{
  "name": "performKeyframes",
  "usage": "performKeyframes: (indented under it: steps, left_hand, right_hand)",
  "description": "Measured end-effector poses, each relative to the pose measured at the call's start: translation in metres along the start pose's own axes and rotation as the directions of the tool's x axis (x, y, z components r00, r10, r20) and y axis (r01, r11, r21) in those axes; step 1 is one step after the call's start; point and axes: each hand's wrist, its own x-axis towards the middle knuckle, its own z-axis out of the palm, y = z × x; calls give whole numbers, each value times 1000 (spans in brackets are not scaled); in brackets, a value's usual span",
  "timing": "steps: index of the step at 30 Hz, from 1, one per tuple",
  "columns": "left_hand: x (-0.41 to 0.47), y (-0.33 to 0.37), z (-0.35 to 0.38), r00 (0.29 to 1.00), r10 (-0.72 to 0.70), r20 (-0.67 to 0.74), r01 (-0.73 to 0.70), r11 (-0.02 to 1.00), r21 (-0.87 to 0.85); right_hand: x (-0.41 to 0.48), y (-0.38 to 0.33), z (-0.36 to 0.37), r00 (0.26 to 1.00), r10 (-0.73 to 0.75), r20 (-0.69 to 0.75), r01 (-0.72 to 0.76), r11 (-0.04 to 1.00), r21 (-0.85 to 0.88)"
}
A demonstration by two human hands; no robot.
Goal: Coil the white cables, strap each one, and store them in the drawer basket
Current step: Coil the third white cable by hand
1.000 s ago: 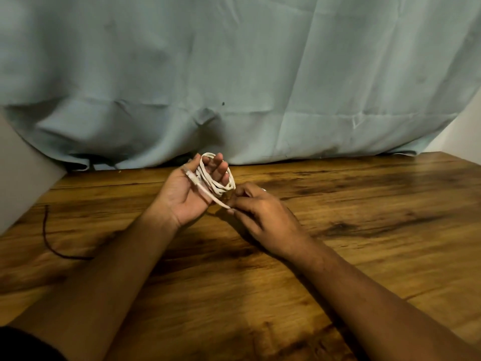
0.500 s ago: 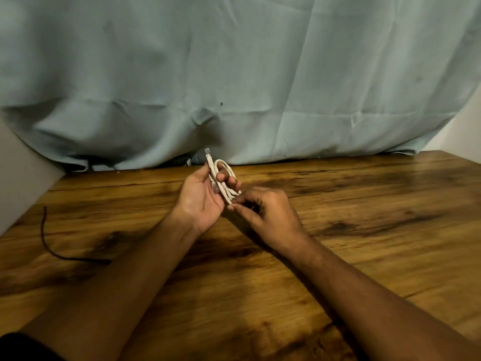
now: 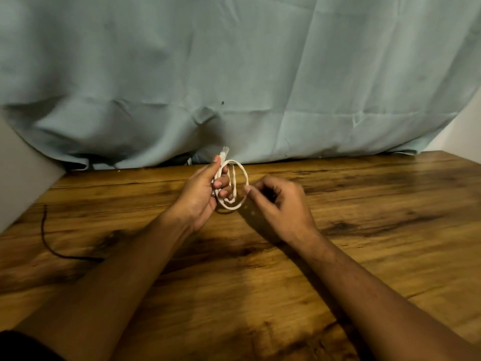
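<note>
— Pale blue-green curtain hangs across the back in the head view, and its hem meets the far edge of a wooden desk. What's going on in the middle?

— Both bare forearms reach in. The left hand holds a coiled white cable up just above the desk, thumb pressed along one side and fingers curled through the loops. One plug end sticks up past the thumb tip.

— And the right hand?

— It sits just beside the coil, fingers drawn together at the tips, right at the outer loop. Whether they actually pinch the cable, I can't tell; it's blurred.

— Anything else on the desk?

— A thin dark cord lies curved at the left side, well apart from the hands.
</note>
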Motion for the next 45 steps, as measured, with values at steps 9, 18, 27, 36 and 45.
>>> performKeyframes:
  steps: [9, 18, 27, 36, 45]
  left_hand:
    - [-10, 6, 4, 979, -104, 177, 21, 908, 418]
    - [-11, 3, 1, 967, -178, 185, 37, 810, 586]
    - [-11, 3, 1, 932, -257, 257, 147, 913, 382]
    - [-11, 6, -1, 936, -273, 222, 124, 847, 517]
    - [-9, 5, -4, 958, -136, 252, -77, 726, 683]
  right_hand:
    - [4, -4, -20, 979, -169, 113, 194, 945, -264]
    - [1, -4, -18, 911, -159, 381, 324, 847, -421]
    - [3, 0, -15, 942, -138, 305, 291, 789, -541]
    - [-2, -5, -14, 900, -115, 420, 303, 858, -414]
    - [2, -4, -10, 898, -32, 439, 261, 842, -472]
